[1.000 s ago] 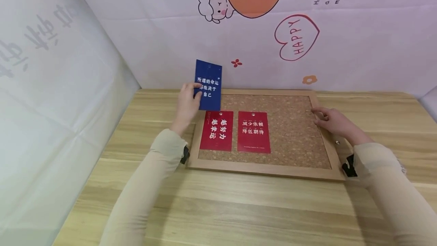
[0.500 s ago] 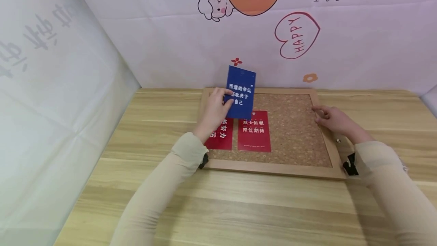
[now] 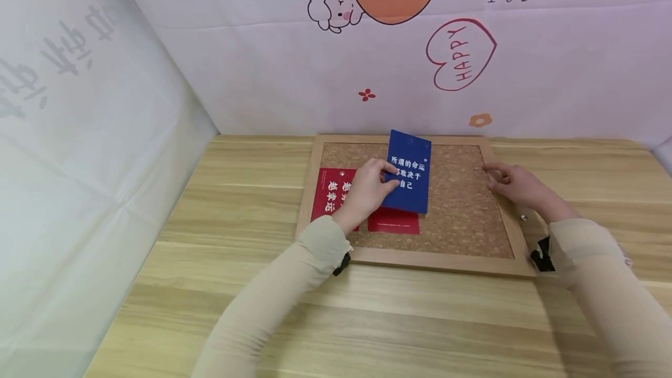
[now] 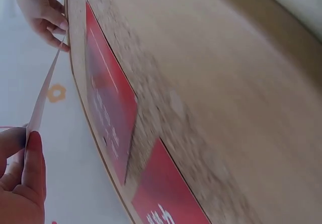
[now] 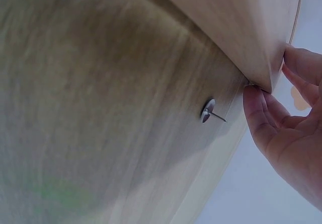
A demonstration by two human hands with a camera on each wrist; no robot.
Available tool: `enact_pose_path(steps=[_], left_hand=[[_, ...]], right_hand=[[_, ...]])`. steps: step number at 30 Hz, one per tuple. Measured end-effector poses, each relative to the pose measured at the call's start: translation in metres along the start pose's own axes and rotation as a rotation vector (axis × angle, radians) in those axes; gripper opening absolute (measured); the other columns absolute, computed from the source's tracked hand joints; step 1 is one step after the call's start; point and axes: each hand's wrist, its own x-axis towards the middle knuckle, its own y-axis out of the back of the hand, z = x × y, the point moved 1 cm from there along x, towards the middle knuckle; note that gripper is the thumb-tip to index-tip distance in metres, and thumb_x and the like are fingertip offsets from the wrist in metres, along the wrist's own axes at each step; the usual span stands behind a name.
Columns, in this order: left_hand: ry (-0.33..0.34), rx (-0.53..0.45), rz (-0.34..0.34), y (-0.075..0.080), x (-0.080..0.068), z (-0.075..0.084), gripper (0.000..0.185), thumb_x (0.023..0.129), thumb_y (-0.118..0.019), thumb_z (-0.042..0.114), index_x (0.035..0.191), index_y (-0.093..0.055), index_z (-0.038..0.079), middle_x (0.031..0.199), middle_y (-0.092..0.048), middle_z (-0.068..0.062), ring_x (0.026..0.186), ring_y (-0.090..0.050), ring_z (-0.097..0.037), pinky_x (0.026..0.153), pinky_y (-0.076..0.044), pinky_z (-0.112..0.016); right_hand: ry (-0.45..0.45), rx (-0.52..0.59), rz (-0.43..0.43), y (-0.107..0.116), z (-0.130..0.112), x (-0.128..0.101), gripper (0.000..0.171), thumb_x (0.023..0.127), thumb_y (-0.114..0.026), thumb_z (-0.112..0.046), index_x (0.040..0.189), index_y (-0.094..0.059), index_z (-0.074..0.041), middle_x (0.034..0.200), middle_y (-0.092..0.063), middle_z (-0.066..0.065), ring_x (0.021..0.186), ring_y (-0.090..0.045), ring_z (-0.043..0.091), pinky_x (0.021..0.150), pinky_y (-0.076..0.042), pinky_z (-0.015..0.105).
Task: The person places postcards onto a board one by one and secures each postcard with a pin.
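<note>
My left hand (image 3: 370, 188) pinches a blue card (image 3: 415, 162) with white lettering by its left edge. The card is tilted above the corkboard (image 3: 462, 203) and covers most of a red card (image 3: 394, 223). Another red card (image 3: 328, 194), fastened by a thumbtack (image 3: 342, 173), lies partly under my left hand. At the board's upper right edge is my right hand (image 3: 517, 186), thumb and index finger bent together. A tiny pale tip, apparently a thumbtack (image 3: 478, 168), shows at its fingertips; the fingers hide most of it.
A loose thumbtack (image 5: 208, 111) lies point up on the wooden table (image 3: 252, 191), right of the board. The board's wooden frame (image 3: 420, 262) is raised above the table. A printed white cloth (image 3: 262, 74) hangs behind, and another cloth (image 3: 94, 162) stands at the left.
My left hand has carried the blue card rightward and down, from the board's upper left corner to over the second red card. My right hand stays at the right edge.
</note>
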Motion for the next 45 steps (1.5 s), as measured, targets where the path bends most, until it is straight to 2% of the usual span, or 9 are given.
enact_pose_path(steps=[8, 13, 16, 22, 28, 30, 33, 37, 45], left_hand=[[-0.025, 0.07, -0.036, -0.016, -0.001, 0.013, 0.024, 0.088, -0.068, 0.02, 0.111, -0.07, 0.011, 0.102, -0.064, -0.005, 0.076, -0.051, -0.01, 0.058, -0.037, -0.012], [0.035, 0.008, -0.099, -0.027, -0.003, 0.019, 0.023, 0.092, -0.063, 0.019, 0.113, -0.07, 0.013, 0.11, -0.067, -0.004, 0.074, -0.053, -0.007, 0.057, -0.038, -0.013], [0.071, -0.038, -0.136, -0.033, -0.004, 0.019, 0.023, 0.094, -0.061, 0.017, 0.114, -0.07, 0.012, 0.105, -0.069, -0.006, 0.067, -0.052, -0.006, 0.053, -0.036, -0.014], [0.07, 0.013, -0.156, -0.043, -0.002, 0.017, 0.025, 0.092, -0.064, 0.017, 0.116, -0.069, 0.013, 0.095, -0.07, -0.007, 0.055, -0.044, -0.006, 0.05, -0.032, -0.016], [0.085, 0.012, -0.143, -0.049, -0.001, 0.015, 0.03, 0.091, -0.064, 0.013, 0.121, -0.063, 0.011, 0.092, -0.063, -0.008, 0.067, -0.049, -0.009, 0.055, -0.038, -0.015], [0.099, 0.001, -0.141, -0.051, -0.001, 0.015, 0.032, 0.091, -0.064, 0.013, 0.122, -0.063, 0.011, 0.099, -0.064, -0.008, 0.075, -0.053, -0.011, 0.06, -0.042, -0.016], [0.133, -0.018, -0.14, -0.056, 0.0, 0.015, 0.033, 0.09, -0.066, 0.015, 0.123, -0.063, 0.012, 0.117, -0.062, -0.006, 0.095, -0.06, -0.014, 0.074, -0.05, -0.017], [0.156, -0.039, -0.144, -0.063, 0.0, 0.017, 0.035, 0.089, -0.068, 0.017, 0.123, -0.064, 0.012, 0.13, -0.058, -0.005, 0.117, -0.057, -0.016, 0.093, -0.051, -0.022], [0.127, 0.022, -0.186, -0.072, 0.0, 0.024, 0.04, 0.089, -0.068, 0.02, 0.128, -0.062, 0.012, 0.133, -0.057, -0.005, 0.122, -0.054, -0.016, 0.099, -0.049, -0.024]], right_hand=[[-0.009, 0.004, 0.0, 0.0, 0.002, 0.0, 0.052, 0.101, -0.045, -0.015, 0.144, -0.028, 0.01, 0.137, -0.027, 0.049, 0.118, -0.04, 0.062, 0.094, -0.038, 0.07], [-0.006, 0.015, -0.004, 0.0, 0.002, 0.0, 0.052, 0.101, -0.045, -0.014, 0.144, -0.028, 0.01, 0.136, -0.029, 0.049, 0.118, -0.04, 0.062, 0.092, -0.039, 0.069], [-0.001, 0.017, -0.002, 0.0, 0.002, 0.0, 0.052, 0.101, -0.045, -0.014, 0.143, -0.029, 0.011, 0.134, -0.031, 0.05, 0.116, -0.041, 0.062, 0.09, -0.041, 0.068], [0.002, 0.006, 0.008, -0.001, 0.002, 0.001, 0.051, 0.1, -0.046, -0.012, 0.143, -0.029, 0.011, 0.133, -0.032, 0.05, 0.115, -0.042, 0.061, 0.087, -0.042, 0.065], [0.0, -0.003, 0.009, -0.001, 0.0, 0.0, 0.051, 0.1, -0.045, -0.012, 0.143, -0.029, 0.011, 0.135, -0.026, 0.05, 0.118, -0.039, 0.062, 0.091, -0.04, 0.068], [0.0, -0.005, 0.01, -0.001, 0.0, 0.0, 0.051, 0.1, -0.046, -0.012, 0.143, -0.029, 0.011, 0.135, -0.026, 0.051, 0.117, -0.04, 0.062, 0.089, -0.041, 0.067], [0.0, -0.013, 0.015, -0.001, 0.001, 0.001, 0.051, 0.1, -0.046, -0.012, 0.142, -0.03, 0.011, 0.133, -0.029, 0.051, 0.115, -0.043, 0.061, 0.087, -0.043, 0.064], [-0.003, -0.021, 0.018, -0.001, 0.002, 0.002, 0.051, 0.099, -0.047, -0.012, 0.142, -0.03, 0.011, 0.135, -0.027, 0.051, 0.116, -0.043, 0.062, 0.089, -0.042, 0.067], [0.006, -0.026, 0.031, -0.002, 0.002, 0.002, 0.05, 0.099, -0.047, -0.011, 0.141, -0.032, 0.011, 0.133, -0.028, 0.051, 0.115, -0.043, 0.062, 0.091, -0.041, 0.068]])
